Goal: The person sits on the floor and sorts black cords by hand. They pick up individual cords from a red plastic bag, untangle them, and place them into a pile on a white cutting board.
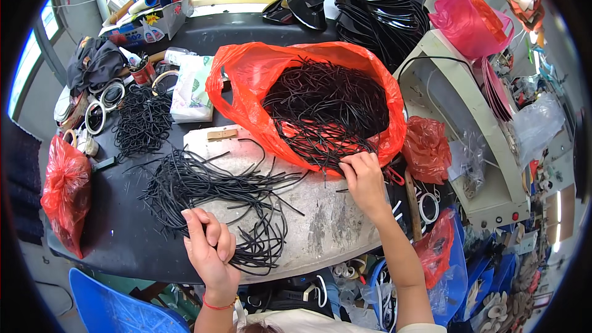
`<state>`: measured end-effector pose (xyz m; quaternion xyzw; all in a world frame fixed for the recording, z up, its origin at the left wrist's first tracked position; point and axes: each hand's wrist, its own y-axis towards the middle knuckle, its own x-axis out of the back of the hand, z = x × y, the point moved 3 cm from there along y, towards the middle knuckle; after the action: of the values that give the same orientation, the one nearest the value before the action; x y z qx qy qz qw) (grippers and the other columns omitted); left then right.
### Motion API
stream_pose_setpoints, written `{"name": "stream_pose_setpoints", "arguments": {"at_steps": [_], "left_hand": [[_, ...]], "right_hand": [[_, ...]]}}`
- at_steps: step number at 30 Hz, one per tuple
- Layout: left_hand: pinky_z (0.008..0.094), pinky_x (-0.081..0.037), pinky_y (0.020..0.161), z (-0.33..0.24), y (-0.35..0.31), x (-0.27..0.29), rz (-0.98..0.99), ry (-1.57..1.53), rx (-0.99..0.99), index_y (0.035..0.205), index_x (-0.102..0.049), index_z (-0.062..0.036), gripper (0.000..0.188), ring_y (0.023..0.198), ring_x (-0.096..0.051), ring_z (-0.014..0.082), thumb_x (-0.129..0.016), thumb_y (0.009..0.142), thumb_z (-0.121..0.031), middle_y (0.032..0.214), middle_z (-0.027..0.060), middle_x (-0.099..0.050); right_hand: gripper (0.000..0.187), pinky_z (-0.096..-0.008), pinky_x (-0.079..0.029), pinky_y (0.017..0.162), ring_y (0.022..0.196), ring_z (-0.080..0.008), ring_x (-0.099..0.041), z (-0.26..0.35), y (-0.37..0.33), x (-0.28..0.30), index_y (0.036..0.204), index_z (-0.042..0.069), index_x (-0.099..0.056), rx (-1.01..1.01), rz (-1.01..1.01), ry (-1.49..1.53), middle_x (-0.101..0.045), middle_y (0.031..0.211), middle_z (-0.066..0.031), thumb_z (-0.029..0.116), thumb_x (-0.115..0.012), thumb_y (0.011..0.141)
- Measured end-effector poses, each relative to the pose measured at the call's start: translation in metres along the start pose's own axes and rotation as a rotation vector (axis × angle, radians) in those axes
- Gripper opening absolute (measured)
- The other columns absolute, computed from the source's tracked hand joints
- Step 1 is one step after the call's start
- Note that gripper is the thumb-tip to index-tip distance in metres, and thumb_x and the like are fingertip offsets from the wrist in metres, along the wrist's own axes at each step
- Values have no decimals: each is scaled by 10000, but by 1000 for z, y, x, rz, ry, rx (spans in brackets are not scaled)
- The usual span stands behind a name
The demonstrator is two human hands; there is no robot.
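A red plastic bag (246,108) lies with its mouth wide, full of thin black cords (333,95). At its front rim is my right hand (365,180), fingers pinched together on strands of the black cord. A loose heap of the same cords (197,182) spreads over the worn pale board (333,222) to the left. My left hand (211,243) is at the near edge of this heap, its fingers curled inward. Whether anything is inside the left fingers is hidden.
A tangled cord pile (142,120), tape rolls (95,117) and a tissue pack (192,89) crowd the left. A tied red bag (65,191) sits at the left edge. Glossy black pieces (382,24) stand behind; a beige machine (493,191) is right.
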<state>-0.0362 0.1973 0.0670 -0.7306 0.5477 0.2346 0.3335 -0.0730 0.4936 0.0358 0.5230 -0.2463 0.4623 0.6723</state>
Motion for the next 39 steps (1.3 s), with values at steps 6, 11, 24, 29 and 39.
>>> {"name": "stream_pose_setpoints", "arguments": {"at_steps": [6,11,24,29,39], "left_hand": [[189,-185,358,5,-3,-9,9,39,48,868,-470,-129,298,412,-236,8,-406,1037,-367,611,-65,-329],[213,-222,380,13,-8,-18,95,202,244,964,-571,-23,282,430,-324,38,-516,1004,-296,591,-55,-340],[342,-492,898,46,-18,-21,262,253,26,1026,-598,-1,325,974,-629,205,-409,1039,-265,1130,173,-651],[210,-285,406,2,-2,-7,-8,-94,71,949,-515,-112,262,443,-331,41,-411,1038,-336,612,-57,-380],[180,-181,353,1,0,-9,50,-74,114,937,-511,-108,245,415,-232,-6,-392,1049,-291,612,-73,-329]], "right_hand": [[88,-402,-449,730,785,-295,-584,-4,13,31,911,37,-632,-132,-26,132,-646,835,-116,117,-631,874],[62,-308,-482,619,679,-221,-629,57,12,70,945,11,-606,-154,-124,365,-639,792,-111,42,-619,893],[199,-383,-517,657,775,-321,-636,164,-41,9,1055,15,-618,11,61,655,-622,884,-142,52,-643,861],[182,-404,-516,645,752,-326,-630,133,-55,34,1025,9,-633,170,615,658,-615,860,-152,127,-626,886],[122,-407,-445,783,883,-291,-554,-1,-16,15,936,35,-650,37,45,-140,-594,907,-97,77,-664,822]]}}
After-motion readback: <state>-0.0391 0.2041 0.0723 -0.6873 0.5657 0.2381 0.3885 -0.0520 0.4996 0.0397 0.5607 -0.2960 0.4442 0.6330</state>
